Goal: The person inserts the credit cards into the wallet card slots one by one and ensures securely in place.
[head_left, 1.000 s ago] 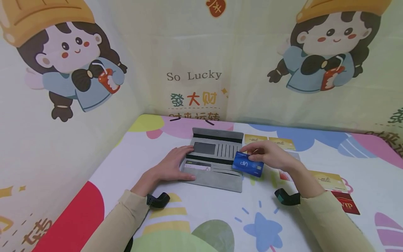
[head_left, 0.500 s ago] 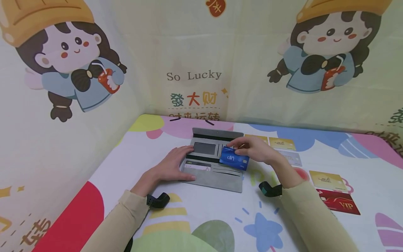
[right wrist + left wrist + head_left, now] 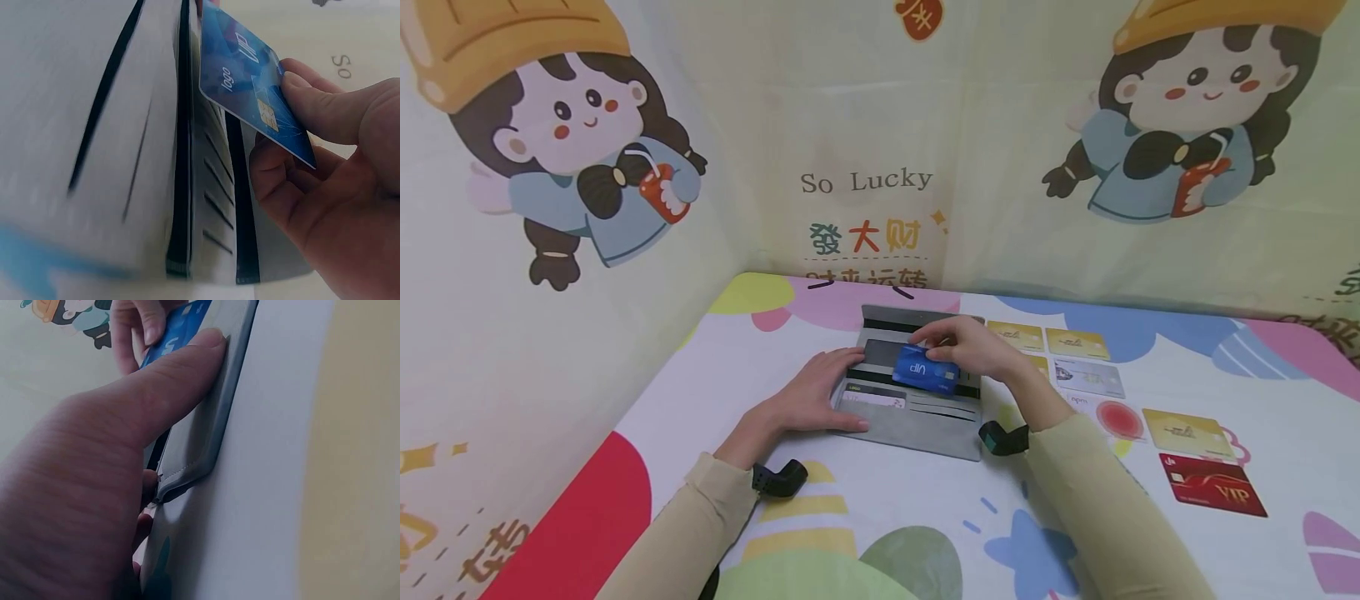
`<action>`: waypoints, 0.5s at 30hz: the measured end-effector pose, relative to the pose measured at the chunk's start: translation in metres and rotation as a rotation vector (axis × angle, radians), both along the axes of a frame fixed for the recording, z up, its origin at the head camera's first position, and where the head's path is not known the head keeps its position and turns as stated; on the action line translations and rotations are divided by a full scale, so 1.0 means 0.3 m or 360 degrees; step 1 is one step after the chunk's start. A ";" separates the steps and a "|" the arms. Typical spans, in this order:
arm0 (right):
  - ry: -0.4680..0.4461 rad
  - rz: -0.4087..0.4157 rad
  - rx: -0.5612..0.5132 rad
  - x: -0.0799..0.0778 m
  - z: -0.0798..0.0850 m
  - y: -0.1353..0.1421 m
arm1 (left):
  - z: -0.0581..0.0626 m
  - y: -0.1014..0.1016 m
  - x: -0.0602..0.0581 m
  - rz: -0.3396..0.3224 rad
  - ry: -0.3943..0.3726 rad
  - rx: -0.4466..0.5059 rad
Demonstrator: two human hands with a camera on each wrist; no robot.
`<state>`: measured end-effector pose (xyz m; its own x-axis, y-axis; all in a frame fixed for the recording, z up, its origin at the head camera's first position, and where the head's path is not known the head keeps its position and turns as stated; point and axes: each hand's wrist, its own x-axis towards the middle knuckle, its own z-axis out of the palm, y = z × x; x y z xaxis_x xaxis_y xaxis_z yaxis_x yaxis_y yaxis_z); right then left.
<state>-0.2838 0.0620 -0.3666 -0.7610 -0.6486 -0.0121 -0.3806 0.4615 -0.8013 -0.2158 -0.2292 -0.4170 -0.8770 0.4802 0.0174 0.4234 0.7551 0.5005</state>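
One red card point(image 3: 1213, 485) lies nearest you, off to the right. Your left hand point(image 3: 805, 393) rests on the unfolded wallet's point(image 3: 917, 435) left edge, thumb and fingers spread wide; the wallet looks soft and likely to flex, so steady it there. Over its middle, your right hand point(image 3: 964, 346) pinches the blue card point(image 3: 917, 373) by the far edge. That card is probably light, stiff and slick, best held by its rim. Beyond lie two gold cards point(image 3: 1077, 343).

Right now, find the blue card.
Just below the head view's centre, the blue card is over the open grey wallet, pinched by the right hand.
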 end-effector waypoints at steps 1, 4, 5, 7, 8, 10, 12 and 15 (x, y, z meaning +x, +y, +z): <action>0.0004 0.0009 -0.0002 -0.002 0.000 -0.010 | 0.000 0.000 0.001 0.0006 -0.0004 -0.0002; 0.0011 0.0023 0.0000 -0.007 0.000 -0.040 | 0.002 0.000 0.003 0.0014 -0.0013 0.0000; 0.0010 0.0025 0.0002 -0.009 -0.001 -0.050 | 0.003 0.000 0.004 0.0014 -0.0014 0.0003; -0.0005 0.0019 0.0012 -0.013 -0.002 -0.068 | 0.004 0.001 0.005 0.0011 -0.0019 0.0011; -0.0011 0.0019 0.0015 -0.015 -0.002 -0.077 | 0.005 0.002 0.005 0.0008 -0.0022 0.0014; -0.0024 0.0021 0.0019 -0.017 -0.003 -0.094 | 0.007 0.002 0.007 0.0000 -0.0019 0.0023; -0.0030 0.0033 0.0018 -0.018 -0.002 -0.110 | 0.010 0.002 0.008 -0.0010 -0.0016 0.0036; -0.0039 0.0051 0.0012 -0.020 -0.001 -0.132 | 0.015 0.002 0.011 -0.0018 -0.0010 0.0049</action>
